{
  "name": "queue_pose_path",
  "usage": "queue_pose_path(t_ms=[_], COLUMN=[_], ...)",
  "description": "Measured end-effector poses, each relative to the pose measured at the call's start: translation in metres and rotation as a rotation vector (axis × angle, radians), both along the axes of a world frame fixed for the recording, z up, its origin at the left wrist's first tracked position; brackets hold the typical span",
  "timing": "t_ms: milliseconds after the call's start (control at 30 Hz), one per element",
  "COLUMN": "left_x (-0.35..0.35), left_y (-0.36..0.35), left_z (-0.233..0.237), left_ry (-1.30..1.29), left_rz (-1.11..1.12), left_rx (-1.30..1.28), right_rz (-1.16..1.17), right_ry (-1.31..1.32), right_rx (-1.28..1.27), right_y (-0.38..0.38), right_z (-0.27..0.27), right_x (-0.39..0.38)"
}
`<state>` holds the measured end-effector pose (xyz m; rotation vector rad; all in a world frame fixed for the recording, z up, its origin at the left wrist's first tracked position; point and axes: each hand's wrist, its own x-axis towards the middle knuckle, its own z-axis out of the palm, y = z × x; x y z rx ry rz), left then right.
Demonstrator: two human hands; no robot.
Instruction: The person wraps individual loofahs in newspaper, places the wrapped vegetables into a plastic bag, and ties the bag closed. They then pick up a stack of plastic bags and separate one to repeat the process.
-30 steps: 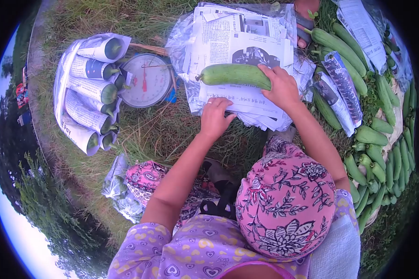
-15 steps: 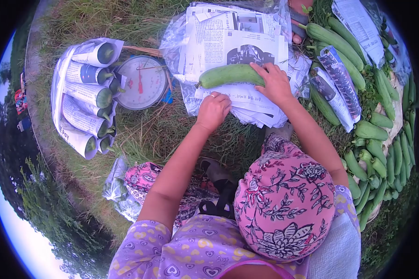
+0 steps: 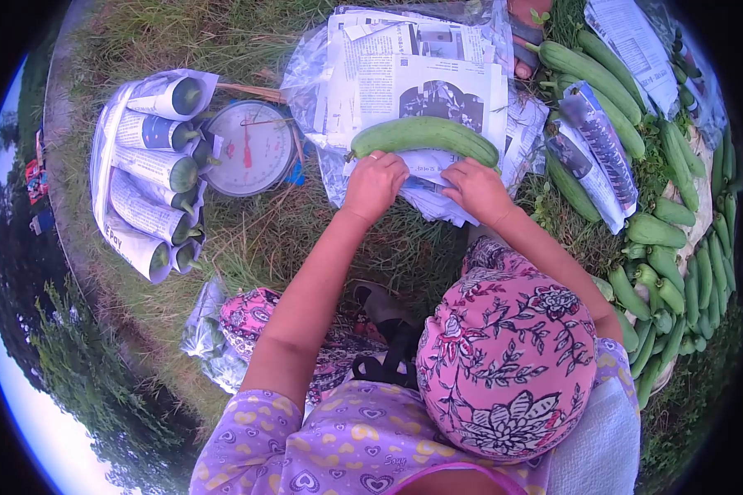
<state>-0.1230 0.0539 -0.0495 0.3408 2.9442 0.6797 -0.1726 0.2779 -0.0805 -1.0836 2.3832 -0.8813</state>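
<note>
A long green luffa [image 3: 425, 136] lies crosswise on a stack of newspaper sheets [image 3: 376, 91]. Just below its left part, my left hand [image 3: 376, 186] is closed on the near edge of the top newspaper sheet. My right hand [image 3: 477, 190] pinches that same edge farther right, beneath the luffa's right end. Between the two hands the paper's edge is lifted and curled toward the luffa. My fingertips are partly hidden behind the paper and the luffa.
At left, several newspaper-wrapped luffas [image 3: 153, 169] sit in a clear plastic bag beside a round dial scale [image 3: 249, 148]. Unwrapped luffas [image 3: 660, 235] are heaped along the right. Folded newspaper [image 3: 590, 157] lies nearer on that side. A person's foot [image 3: 524, 62] shows behind the stack.
My right hand has left the top of the luffa and come down to the paper's near edge. My left hand also grips that edge, which is now raised. The luffa is fully uncovered.
</note>
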Motion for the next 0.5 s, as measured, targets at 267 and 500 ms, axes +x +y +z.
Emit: queue_pose_path(t_ms=[267,500], left_x=[-0.003,-0.004], left_y=[-0.004,-0.003], left_z=[0.002,0.012], left_ry=[-0.010,-0.041], left_rz=[-0.023,-0.037], left_rx=[0.019,0.045], right_rz=[0.028,0.000], right_ry=[-0.092,-0.104], right_rx=[-0.053,-0.014], right_y=[0.002,0.000], right_z=[-0.007,0.000], right_x=[-0.012,-0.022])
